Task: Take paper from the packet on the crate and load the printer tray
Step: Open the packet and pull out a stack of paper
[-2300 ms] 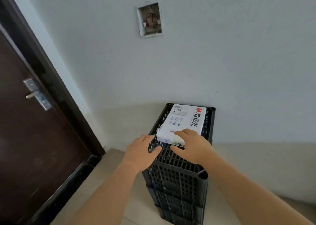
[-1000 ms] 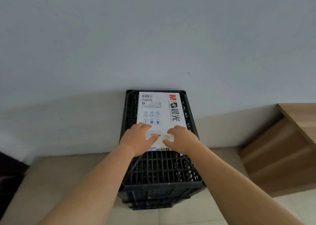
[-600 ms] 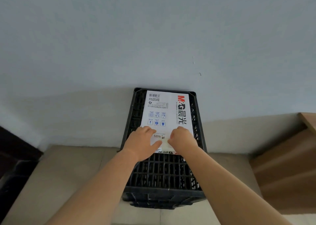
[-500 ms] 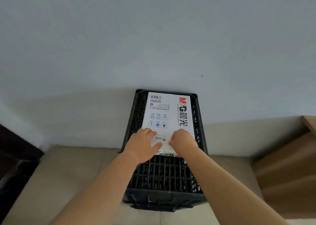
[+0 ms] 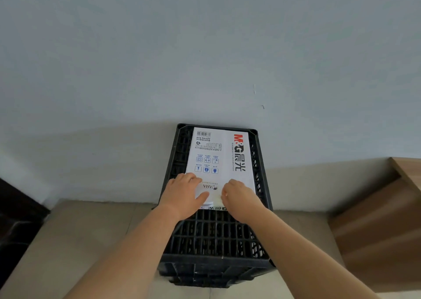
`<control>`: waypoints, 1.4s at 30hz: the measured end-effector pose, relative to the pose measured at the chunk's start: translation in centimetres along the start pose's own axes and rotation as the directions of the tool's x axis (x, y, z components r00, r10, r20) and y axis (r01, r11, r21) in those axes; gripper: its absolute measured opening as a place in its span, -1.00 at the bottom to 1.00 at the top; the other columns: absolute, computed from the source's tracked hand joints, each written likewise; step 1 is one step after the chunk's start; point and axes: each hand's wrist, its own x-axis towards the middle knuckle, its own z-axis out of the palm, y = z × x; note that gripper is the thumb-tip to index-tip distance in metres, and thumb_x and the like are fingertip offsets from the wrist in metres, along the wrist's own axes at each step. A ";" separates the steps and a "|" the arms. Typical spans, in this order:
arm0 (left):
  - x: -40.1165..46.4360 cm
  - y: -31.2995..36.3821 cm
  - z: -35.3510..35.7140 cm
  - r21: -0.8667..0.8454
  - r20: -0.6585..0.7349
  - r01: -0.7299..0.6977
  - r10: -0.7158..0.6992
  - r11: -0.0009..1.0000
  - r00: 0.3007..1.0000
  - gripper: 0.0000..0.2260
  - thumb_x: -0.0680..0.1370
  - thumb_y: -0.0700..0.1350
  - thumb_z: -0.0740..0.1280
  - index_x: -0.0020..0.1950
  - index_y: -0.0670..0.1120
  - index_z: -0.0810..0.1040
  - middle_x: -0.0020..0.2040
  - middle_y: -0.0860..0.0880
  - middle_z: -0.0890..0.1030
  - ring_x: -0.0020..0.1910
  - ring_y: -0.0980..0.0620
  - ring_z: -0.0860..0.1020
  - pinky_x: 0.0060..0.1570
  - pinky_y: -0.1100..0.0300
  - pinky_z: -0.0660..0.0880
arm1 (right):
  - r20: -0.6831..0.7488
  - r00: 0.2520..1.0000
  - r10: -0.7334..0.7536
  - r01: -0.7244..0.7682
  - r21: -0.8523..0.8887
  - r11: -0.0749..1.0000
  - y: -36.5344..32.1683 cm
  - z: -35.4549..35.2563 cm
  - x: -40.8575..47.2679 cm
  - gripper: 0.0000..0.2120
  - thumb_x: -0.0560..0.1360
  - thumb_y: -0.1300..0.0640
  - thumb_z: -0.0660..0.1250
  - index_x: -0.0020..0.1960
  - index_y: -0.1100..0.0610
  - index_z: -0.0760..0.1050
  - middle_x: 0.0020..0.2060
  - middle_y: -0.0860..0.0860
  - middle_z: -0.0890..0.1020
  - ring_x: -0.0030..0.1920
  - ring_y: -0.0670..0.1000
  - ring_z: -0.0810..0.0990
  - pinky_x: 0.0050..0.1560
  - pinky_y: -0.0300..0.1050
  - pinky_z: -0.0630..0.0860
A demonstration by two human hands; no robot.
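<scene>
The paper packet (image 5: 218, 162) runs lengthwise away from me on the crate (image 5: 216, 237), my left hand (image 5: 182, 196) and right hand (image 5: 239, 199) resting loosely curled on its near end, gripping nothing that I can see.

I see the crate (image 5: 216, 237) on the floor (image 5: 75, 241), with its far end against the wall (image 5: 205, 48). The packet (image 5: 222, 160) lies on top of the crate, on the far half, near the wall. My left hand (image 5: 182, 196) and right hand (image 5: 240, 199) both rest on the near end of the packet, side by side, left one on the left part. To the right of the crate stands a wooden cabinet (image 5: 382, 226), apart from it. At far left is a door (image 5: 16, 226).
</scene>
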 end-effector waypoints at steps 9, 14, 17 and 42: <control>-0.5 1.6 0.9 0.045 0.006 -0.071 0.071 0.996 0.997 -0.51 0.55 0.22 0.14 0.42 0.03 0.34 0.38 0.06 0.36 0.37 0.02 0.26 0.36 0.02 0.20 | -0.262 0.938 -0.227 0.188 -0.165 0.968 -0.6 3.9 -4.4 -0.85 0.51 0.16 0.27 0.02 0.18 0.56 0.12 0.06 0.54 0.06 0.10 0.52 0.04 -0.01 0.51; -0.7 2.1 1.9 0.096 0.004 -0.126 0.126 0.987 0.992 -0.46 0.54 0.22 0.18 0.46 0.02 0.29 0.48 0.00 0.26 0.45 -0.01 0.17 0.43 -0.01 0.10 | -0.329 0.921 -0.209 0.172 -0.138 0.975 0.0 4.4 -5.1 -0.89 0.48 0.17 0.30 -0.02 0.14 0.55 0.16 0.06 0.53 0.13 0.09 0.51 0.10 0.00 0.53; -0.8 2.1 2.5 0.107 0.006 -0.139 0.139 0.985 0.990 -0.42 0.51 0.24 0.21 0.47 0.03 0.27 0.51 -0.02 0.20 0.48 -0.03 0.14 0.45 -0.03 0.06 | -0.348 0.902 -0.254 0.215 -0.146 0.966 -0.2 4.8 -5.7 -0.88 0.49 0.15 0.24 -0.03 0.12 0.54 0.18 0.08 0.52 0.16 0.10 0.49 0.10 0.01 0.52; -1.6 1.3 5.2 0.075 -0.012 -0.118 0.119 0.990 0.993 -0.27 0.47 0.25 0.29 0.54 0.06 0.08 0.57 -0.04 0.00 0.54 -0.11 -0.07 0.48 -0.12 -0.20 | -0.230 0.953 0.199 -0.190 0.059 0.980 3.4 4.0 -6.2 -0.45 0.51 -0.21 0.22 0.43 -0.07 0.19 0.52 0.01 0.14 0.52 0.07 0.07 0.48 0.07 0.08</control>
